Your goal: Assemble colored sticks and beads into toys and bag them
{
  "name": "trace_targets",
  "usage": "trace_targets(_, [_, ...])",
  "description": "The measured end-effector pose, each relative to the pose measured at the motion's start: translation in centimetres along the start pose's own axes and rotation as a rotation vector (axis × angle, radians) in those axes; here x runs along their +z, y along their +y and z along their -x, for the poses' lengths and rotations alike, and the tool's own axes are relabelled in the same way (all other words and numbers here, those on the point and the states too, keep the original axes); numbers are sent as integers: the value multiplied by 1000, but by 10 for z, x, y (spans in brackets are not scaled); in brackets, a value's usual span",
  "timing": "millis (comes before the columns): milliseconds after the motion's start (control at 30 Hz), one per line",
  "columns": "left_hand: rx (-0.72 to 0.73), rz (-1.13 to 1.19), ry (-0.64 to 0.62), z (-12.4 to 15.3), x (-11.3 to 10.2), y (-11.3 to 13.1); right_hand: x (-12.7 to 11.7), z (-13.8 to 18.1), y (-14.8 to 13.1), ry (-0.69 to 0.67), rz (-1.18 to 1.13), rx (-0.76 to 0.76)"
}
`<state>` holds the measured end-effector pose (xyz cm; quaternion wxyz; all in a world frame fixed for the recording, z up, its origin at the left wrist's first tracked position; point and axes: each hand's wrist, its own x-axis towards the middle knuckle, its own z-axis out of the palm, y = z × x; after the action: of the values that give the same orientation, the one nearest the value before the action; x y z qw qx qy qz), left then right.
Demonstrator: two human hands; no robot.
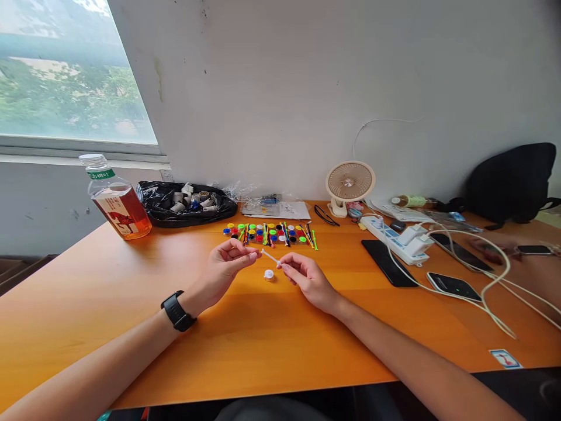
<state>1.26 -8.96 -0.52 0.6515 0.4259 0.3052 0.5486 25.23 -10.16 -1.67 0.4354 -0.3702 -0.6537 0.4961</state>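
Thumb and fingertips of my right hand (pixel 310 282) pinch the lower end of a thin white plastic stick (pixel 272 257). It slants up to the left, and its other end is at the fingertips of my left hand (pixel 223 268). That hand's thumb and forefinger are pressed together; whether they grip the stick's tip or something small is hard to see. Just below the stick, on the table, stands a small round pot with a white lid (pixel 269 275). Beyond the hands lie rows of small pots with coloured lids (pixel 263 232), with several thin coloured sticks (pixel 314 240) across them.
On the wooden table (pixel 245 351) a bottle of amber drink (pixel 120 210) and a black plastic bag (pixel 153 204) stand at left. A small fan (pixel 350 181) is at the back. To the right are a power strip (pixel 401 242), cables, phones (pixel 453 286) and a black backpack (pixel 511 181).
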Motion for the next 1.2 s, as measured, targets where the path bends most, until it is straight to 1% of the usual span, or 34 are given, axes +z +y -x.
trace_targets(100, [-20,8,2,0,-1,0,-2,0,0,1,26,-24])
trace_targets(233, [8,-40,-2,-1,-3,-1,-2,2,1,-14,86,-50])
trace_targets(300, [33,-121,-31,-1,-4,-2,-2,3,3,-13,144,-72])
trace_targets(367, [43,-223,-91,-1,-4,-1,-2,3,4,-13,202,-89])
trace_targets(467, [12,-391,-187,1,-3,1,0,5,4,-20,269,-97])
trace_targets(567, [15,-493,-184,-2,-5,2,0,5,4,-12,311,-100])
trace_targets(667, [76,-551,-106,-10,-16,1,-2,3,6,14,334,-109])
trace_targets(733, [131,-662,-62,-16,-26,1,-4,1,8,33,340,-109])
trace_targets(800, [223,-820,-38,-21,-36,0,-6,0,10,49,344,-104])
trace_targets(867, [336,-949,-44,-23,-41,0,-7,-1,11,61,357,-103])
trace_targets(933, [401,-1026,-71,-22,-42,0,-7,-2,11,66,375,-111])
trace_targets(967, [395,-1054,-92,-21,-41,-1,-7,-2,11,65,382,-118])
trace_targets(1033, [331,-1101,-148,-18,-37,-3,-6,-2,11,61,390,-138])
trace_targets(1100, [295,-1093,-210,-15,-34,-7,-6,-3,12,57,396,-159])
trace_targets(1200, [328,-1017,-302,-10,-29,-11,-5,-5,13,44,418,-186])
